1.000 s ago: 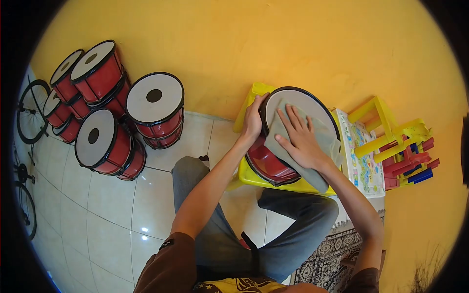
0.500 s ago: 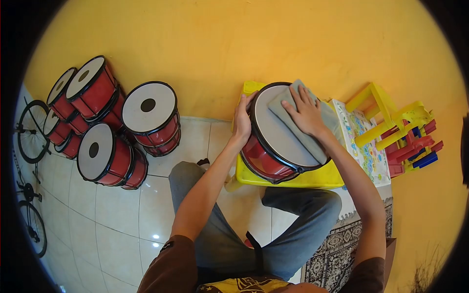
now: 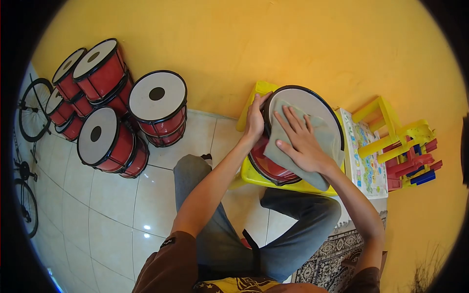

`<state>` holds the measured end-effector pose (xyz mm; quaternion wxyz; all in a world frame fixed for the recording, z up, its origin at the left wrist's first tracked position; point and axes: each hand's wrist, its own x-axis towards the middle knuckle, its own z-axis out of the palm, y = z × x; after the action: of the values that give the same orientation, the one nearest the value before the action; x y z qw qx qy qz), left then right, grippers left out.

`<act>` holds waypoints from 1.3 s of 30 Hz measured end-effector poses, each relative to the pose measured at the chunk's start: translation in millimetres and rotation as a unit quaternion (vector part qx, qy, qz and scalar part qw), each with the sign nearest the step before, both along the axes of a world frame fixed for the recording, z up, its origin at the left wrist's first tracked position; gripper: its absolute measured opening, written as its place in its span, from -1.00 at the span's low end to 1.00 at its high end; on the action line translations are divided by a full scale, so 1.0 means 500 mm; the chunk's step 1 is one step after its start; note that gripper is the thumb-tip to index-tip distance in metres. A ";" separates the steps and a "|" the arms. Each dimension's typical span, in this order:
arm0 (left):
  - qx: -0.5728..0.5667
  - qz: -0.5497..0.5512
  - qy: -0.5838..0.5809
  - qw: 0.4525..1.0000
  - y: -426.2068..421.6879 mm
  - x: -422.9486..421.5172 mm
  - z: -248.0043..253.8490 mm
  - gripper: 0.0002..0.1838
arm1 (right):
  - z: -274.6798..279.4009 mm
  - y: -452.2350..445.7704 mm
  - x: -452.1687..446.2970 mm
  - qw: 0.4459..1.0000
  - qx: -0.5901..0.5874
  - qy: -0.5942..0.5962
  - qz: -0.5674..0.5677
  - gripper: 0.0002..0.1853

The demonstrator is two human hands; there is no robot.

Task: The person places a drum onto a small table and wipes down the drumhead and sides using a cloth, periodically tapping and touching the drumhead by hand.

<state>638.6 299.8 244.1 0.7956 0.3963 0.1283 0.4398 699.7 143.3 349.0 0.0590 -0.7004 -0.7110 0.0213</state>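
Observation:
A red drum (image 3: 275, 163) with a white head and black rim sits tilted on a yellow plastic table (image 3: 246, 172). My left hand (image 3: 255, 118) holds the drum's left side at the rim, its fingers partly hidden. Over the lower part of the drumhead lies a grey-green cloth (image 3: 317, 177), hanging past the near rim. Flat on this cloth is my right hand (image 3: 304, 146), fingers spread and pressing it against the head.
Several red drums (image 3: 156, 105) stand stacked on the tiled floor to the left, with bicycle wheels (image 3: 29, 207) beyond. On the right are a patterned white tabletop (image 3: 366, 161), a yellow plastic piece (image 3: 373, 117) and colourful plastic parts (image 3: 415, 163). A patterned rug (image 3: 322, 259) lies below.
My right hand has slid the cloth left and down across the drumhead, from the upper right toward the near rim. My left hand stays on the drum's side. The whole view has shifted slightly.

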 end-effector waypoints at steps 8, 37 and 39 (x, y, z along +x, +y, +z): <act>-0.074 -0.095 -0.084 0.989 0.010 0.008 -0.038 -0.27 | -0.025 0.139 0.036 0.999 0.049 0.018 -0.008 -0.09; 0.000 0.052 0.027 0.998 0.001 -0.005 -0.002 -0.15 | -0.012 0.214 0.222 0.964 0.082 -0.029 -0.252 -0.26; 0.003 0.109 0.052 0.993 -0.014 -0.015 0.009 -0.13 | -0.023 0.229 0.217 0.972 0.108 -0.030 -0.206 -0.28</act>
<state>631.2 292.8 248.6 0.7338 0.4046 0.2103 0.5036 808.4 257.8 337.5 0.1161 -0.8214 -0.5513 -0.0893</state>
